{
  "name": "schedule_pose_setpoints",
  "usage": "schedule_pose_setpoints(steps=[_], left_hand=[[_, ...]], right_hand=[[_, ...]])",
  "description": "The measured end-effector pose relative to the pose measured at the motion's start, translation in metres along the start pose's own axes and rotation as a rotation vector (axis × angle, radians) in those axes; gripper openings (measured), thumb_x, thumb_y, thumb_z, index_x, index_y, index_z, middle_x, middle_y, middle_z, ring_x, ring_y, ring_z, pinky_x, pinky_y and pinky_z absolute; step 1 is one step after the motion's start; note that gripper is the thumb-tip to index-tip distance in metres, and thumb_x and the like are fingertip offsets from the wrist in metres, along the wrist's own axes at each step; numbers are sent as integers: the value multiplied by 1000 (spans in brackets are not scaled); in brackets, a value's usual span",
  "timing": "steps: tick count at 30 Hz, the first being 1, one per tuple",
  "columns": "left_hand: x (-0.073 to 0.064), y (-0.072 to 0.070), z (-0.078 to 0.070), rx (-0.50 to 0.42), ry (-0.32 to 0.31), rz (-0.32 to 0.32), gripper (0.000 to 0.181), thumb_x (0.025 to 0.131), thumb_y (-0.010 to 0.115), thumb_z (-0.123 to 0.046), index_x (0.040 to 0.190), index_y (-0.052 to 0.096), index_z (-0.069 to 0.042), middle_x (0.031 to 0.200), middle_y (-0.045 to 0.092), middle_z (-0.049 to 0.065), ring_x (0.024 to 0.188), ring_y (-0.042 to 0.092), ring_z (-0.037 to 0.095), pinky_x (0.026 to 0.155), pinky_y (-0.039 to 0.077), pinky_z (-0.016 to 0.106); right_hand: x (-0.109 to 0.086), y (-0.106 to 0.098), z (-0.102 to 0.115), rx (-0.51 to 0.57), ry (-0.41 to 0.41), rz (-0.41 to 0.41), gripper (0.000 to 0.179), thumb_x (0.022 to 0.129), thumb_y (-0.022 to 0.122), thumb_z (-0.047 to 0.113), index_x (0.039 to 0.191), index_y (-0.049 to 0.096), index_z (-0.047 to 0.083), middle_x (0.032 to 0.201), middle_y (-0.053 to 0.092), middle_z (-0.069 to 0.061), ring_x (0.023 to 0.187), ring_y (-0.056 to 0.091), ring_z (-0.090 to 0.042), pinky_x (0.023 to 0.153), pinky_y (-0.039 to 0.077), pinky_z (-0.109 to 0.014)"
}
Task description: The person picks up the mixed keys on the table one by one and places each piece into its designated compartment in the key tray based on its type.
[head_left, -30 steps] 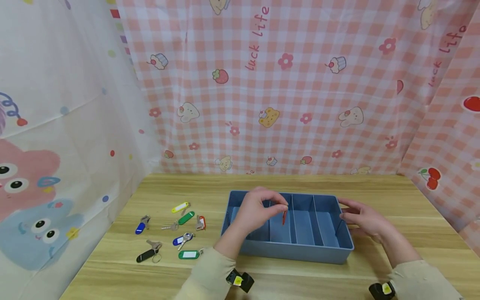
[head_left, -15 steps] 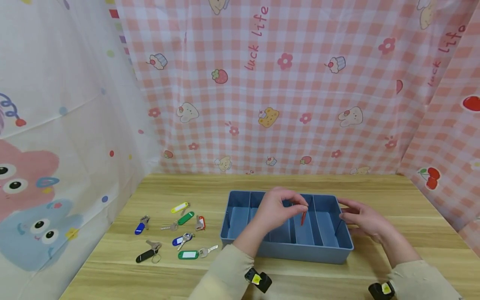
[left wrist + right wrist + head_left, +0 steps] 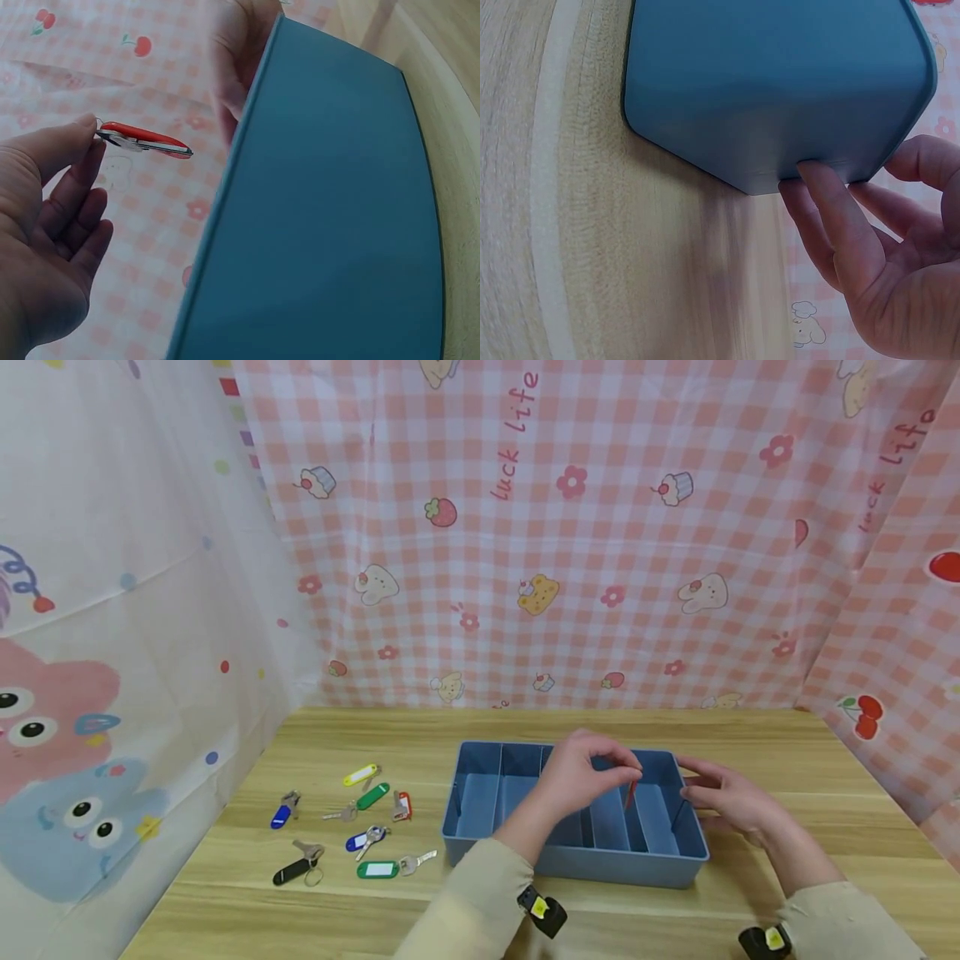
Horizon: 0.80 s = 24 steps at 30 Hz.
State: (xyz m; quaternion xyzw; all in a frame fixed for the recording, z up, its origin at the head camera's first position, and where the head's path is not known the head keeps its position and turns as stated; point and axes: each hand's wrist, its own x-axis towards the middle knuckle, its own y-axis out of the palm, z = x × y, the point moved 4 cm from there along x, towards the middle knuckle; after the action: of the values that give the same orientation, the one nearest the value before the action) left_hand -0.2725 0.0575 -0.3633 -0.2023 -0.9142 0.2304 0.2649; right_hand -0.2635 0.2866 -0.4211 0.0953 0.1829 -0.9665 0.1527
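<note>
My left hand (image 3: 581, 777) pinches the ring of a red key tag (image 3: 631, 793) between thumb and forefinger. The tag hangs over the right-hand compartments of a blue divided box (image 3: 585, 862). In the left wrist view the red tag (image 3: 150, 136) has a silver key beside it, and the other fingers of the left hand (image 3: 45, 217) are loosely curled. My right hand (image 3: 731, 797) holds the box's right end. The right wrist view shows that hand's fingers (image 3: 844, 225) against the outer end wall, with the thumb at the rim.
Left of the box, several tagged keys lie on the wooden table (image 3: 360, 918): yellow (image 3: 361, 775), green (image 3: 377, 869), red (image 3: 405, 805), blue (image 3: 282, 814) and black (image 3: 292, 871) tags among them. A pink checked cloth (image 3: 637, 635) hangs behind the table.
My left hand has carried the red key tag rightward across the box, bringing a key on the table into sight beside the near green tag. The right hand and the box have stayed put.
</note>
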Motion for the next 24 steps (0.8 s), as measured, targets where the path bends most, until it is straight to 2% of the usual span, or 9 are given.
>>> schedule_pose_setpoints(steps=[5,10,13,19,24], left_hand=[[5,7,4,61,21,22,7,90,74,-24,95,78,-20,83,66,-19,88,52,1,77,43,16],[10,10,4,92,17,39,9,90,74,-25,96,78,-20,84,65,-19,89,52,4,74,43,15],[13,12,5,108,32,42,9,90,75,-25,96,79,-20,84,65,-20,89,50,0,75,42,13],[18,16,4,125,68,26,9,91,74,-25,96,79,-20,83,67,-19,89,50,-1,78,43,14],[21,20,3,135,67,12,9,91,73,-25,96,79,-21,82,66,-19,87,51,0,77,42,14]], right_hand=[[0,0,0,-2,1,2,67,102,52,12,152,12,-10,142,27,-46,119,52,-47,89,52,-53],[-1,0,1,1,13,0,69,102,54,14,153,13,-9,143,28,-45,117,54,-44,89,52,-53],[0,0,0,1,7,-1,69,102,54,14,152,14,-9,142,29,-45,116,55,-43,89,52,-53],[1,0,-1,13,-8,-1,68,101,53,12,152,14,-10,141,31,-45,115,56,-42,87,53,-53],[0,1,0,23,-5,-3,68,101,54,12,152,14,-10,141,32,-44,113,58,-39,87,53,-52]])
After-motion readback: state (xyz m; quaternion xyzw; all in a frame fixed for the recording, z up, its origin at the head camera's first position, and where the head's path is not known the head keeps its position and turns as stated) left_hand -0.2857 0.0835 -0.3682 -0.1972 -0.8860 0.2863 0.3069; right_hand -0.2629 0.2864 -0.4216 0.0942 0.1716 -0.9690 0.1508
